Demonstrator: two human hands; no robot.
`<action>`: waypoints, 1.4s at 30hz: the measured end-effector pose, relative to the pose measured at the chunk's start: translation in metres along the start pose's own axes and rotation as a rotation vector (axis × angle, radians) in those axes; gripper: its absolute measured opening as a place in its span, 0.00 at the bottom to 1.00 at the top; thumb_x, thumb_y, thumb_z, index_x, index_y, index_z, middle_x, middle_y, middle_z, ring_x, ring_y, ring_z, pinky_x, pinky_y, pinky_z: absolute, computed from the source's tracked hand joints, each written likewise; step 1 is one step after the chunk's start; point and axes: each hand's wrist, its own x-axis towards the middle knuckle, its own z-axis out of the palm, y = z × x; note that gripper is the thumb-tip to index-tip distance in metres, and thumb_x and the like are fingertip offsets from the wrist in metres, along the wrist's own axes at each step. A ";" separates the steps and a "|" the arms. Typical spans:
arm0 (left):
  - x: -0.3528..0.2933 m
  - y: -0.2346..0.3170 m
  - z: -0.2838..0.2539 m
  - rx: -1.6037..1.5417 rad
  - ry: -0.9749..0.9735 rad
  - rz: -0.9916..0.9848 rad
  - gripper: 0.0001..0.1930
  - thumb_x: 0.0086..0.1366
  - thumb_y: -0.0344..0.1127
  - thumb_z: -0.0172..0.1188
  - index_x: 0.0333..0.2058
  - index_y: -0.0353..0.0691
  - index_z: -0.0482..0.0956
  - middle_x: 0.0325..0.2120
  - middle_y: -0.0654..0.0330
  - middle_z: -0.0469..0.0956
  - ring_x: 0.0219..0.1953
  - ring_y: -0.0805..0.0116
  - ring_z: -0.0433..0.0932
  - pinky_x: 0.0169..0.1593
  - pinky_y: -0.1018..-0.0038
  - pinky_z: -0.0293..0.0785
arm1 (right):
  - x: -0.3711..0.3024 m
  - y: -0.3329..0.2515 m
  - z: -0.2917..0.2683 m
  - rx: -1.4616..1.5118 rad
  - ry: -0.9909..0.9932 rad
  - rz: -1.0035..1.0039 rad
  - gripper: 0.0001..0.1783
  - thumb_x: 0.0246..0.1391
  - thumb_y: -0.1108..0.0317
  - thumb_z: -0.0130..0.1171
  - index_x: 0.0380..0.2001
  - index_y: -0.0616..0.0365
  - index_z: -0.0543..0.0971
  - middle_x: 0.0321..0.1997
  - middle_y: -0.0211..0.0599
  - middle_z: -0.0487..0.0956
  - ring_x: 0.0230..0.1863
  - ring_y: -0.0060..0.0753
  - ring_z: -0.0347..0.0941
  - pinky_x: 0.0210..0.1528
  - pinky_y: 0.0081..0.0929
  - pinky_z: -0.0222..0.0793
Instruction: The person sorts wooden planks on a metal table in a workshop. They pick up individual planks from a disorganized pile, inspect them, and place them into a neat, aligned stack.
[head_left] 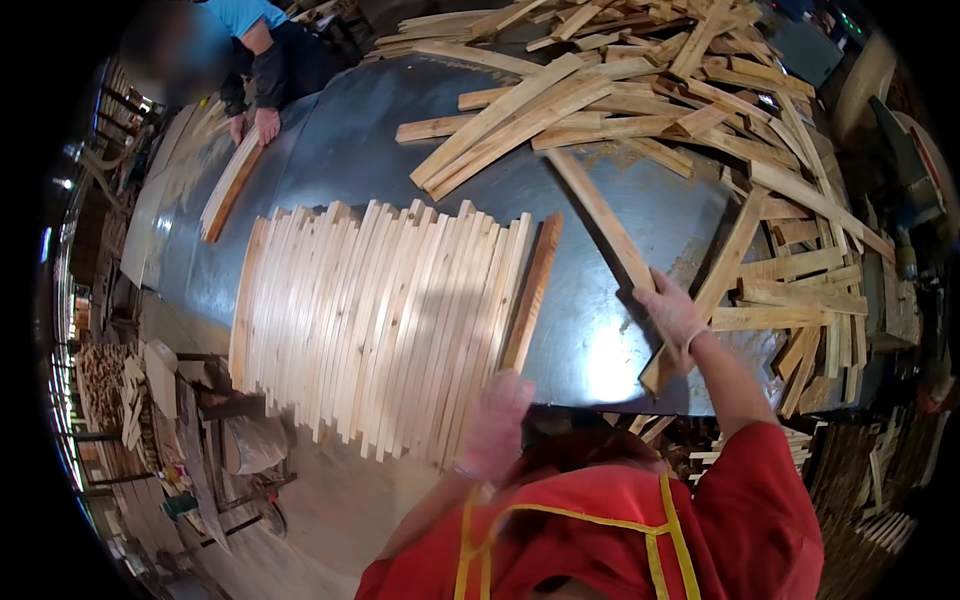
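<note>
My right hand (672,312), in a pale glove, is closed around a long wooden strip (603,218) that slants away to the far left over the metal table (420,95). Another wooden strip (735,250) lies beside that hand. My left hand (497,425), also gloved, is smeared by motion at the near right corner of a row of wooden strips (375,320). Whether its fingers grip anything does not show. At the right end of this row a reddish-brown strip (533,290) stands on edge, its near end close to my left hand.
A loose heap of wooden strips (640,95) covers the table's far and right side. At the far left a co-worker's hands (255,125) hold a small bundle of strips (232,190). A wheeled cart (255,500) and stacked wood (100,385) stand below on the left.
</note>
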 end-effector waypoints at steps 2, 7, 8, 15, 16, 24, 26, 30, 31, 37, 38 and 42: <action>-0.010 -0.017 0.003 -0.200 0.069 -0.175 0.34 0.62 0.27 0.61 0.69 0.42 0.69 0.55 0.51 0.76 0.57 0.52 0.77 0.60 0.58 0.76 | -0.024 0.012 0.033 0.239 -0.017 0.157 0.38 0.66 0.52 0.61 0.71 0.63 0.69 0.58 0.45 0.83 0.55 0.36 0.78 0.61 0.33 0.73; -0.006 -0.064 -0.031 -1.287 -0.059 -0.832 0.29 0.61 0.23 0.58 0.63 0.35 0.74 0.42 0.61 0.81 0.44 0.70 0.81 0.48 0.73 0.80 | -0.091 -0.029 0.121 -0.188 -0.295 0.166 0.39 0.65 0.37 0.56 0.60 0.64 0.75 0.48 0.58 0.84 0.53 0.54 0.82 0.58 0.44 0.74; -0.004 -0.065 -0.042 -1.338 -0.046 -0.806 0.27 0.61 0.23 0.57 0.61 0.35 0.75 0.42 0.61 0.81 0.43 0.71 0.80 0.47 0.73 0.79 | -0.090 -0.024 0.148 -0.298 -0.322 0.092 0.38 0.64 0.35 0.55 0.56 0.63 0.77 0.49 0.60 0.84 0.55 0.59 0.80 0.59 0.46 0.72; -0.039 -0.136 -0.038 -0.536 -0.005 -0.766 0.27 0.67 0.34 0.58 0.65 0.39 0.72 0.43 0.44 0.84 0.44 0.49 0.84 0.48 0.55 0.80 | -0.072 -0.064 0.204 -0.238 -0.431 -0.132 0.29 0.62 0.47 0.55 0.53 0.62 0.79 0.56 0.61 0.81 0.60 0.63 0.77 0.63 0.48 0.71; -0.038 -0.139 -0.053 -0.620 0.034 -0.746 0.27 0.67 0.34 0.57 0.66 0.39 0.71 0.45 0.43 0.83 0.46 0.45 0.84 0.50 0.54 0.80 | -0.069 -0.060 0.185 -0.270 -0.247 -0.178 0.29 0.61 0.47 0.56 0.53 0.61 0.79 0.54 0.61 0.81 0.59 0.63 0.77 0.62 0.48 0.71; -0.030 -0.143 -0.082 0.171 0.241 -0.408 0.33 0.65 0.34 0.63 0.69 0.36 0.67 0.60 0.42 0.76 0.56 0.44 0.80 0.58 0.53 0.78 | -0.075 0.038 0.024 -0.494 0.771 0.191 0.41 0.50 0.58 0.68 0.66 0.58 0.69 0.57 0.54 0.75 0.58 0.62 0.75 0.59 0.50 0.74; -0.019 -0.099 -0.071 0.115 0.188 -0.248 0.33 0.64 0.34 0.62 0.68 0.33 0.67 0.62 0.41 0.73 0.60 0.41 0.76 0.63 0.49 0.72 | -0.080 0.061 0.043 -0.371 0.763 0.247 0.42 0.50 0.59 0.68 0.67 0.59 0.66 0.56 0.57 0.75 0.57 0.63 0.75 0.59 0.51 0.73; 0.000 -0.021 -0.020 -0.165 -0.002 -0.115 0.38 0.61 0.39 0.66 0.69 0.32 0.66 0.67 0.40 0.68 0.68 0.40 0.67 0.72 0.50 0.61 | -0.127 -0.012 0.090 -0.235 0.152 0.137 0.49 0.53 0.44 0.66 0.72 0.58 0.63 0.56 0.64 0.78 0.58 0.62 0.77 0.61 0.49 0.74; 0.007 -0.007 -0.007 -0.201 -0.047 -0.066 0.42 0.61 0.42 0.68 0.71 0.32 0.64 0.68 0.41 0.68 0.69 0.42 0.66 0.73 0.53 0.60 | -0.126 -0.013 0.093 -0.316 0.093 0.147 0.49 0.54 0.42 0.66 0.72 0.56 0.64 0.59 0.60 0.78 0.61 0.58 0.77 0.63 0.48 0.73; 0.049 0.041 0.031 -0.067 -0.271 -0.187 0.42 0.58 0.49 0.71 0.67 0.38 0.68 0.63 0.46 0.69 0.66 0.43 0.66 0.66 0.49 0.64 | -0.011 0.001 -0.051 -0.387 0.622 -0.267 0.34 0.55 0.58 0.64 0.64 0.60 0.74 0.56 0.61 0.78 0.59 0.62 0.74 0.64 0.49 0.71; 0.047 0.043 0.040 -0.005 -0.236 -0.233 0.46 0.55 0.56 0.74 0.68 0.41 0.68 0.65 0.51 0.67 0.67 0.46 0.65 0.66 0.48 0.64 | 0.018 -0.001 -0.093 -0.490 0.581 -0.060 0.35 0.55 0.59 0.64 0.65 0.59 0.73 0.58 0.58 0.78 0.61 0.60 0.73 0.65 0.49 0.70; 0.040 0.032 0.080 0.133 -0.292 -0.273 0.53 0.55 0.66 0.72 0.72 0.43 0.62 0.67 0.51 0.63 0.66 0.47 0.65 0.62 0.47 0.68 | 0.103 0.052 -0.223 -1.070 0.796 -0.068 0.47 0.51 0.59 0.67 0.74 0.55 0.64 0.72 0.48 0.71 0.73 0.57 0.64 0.77 0.47 0.58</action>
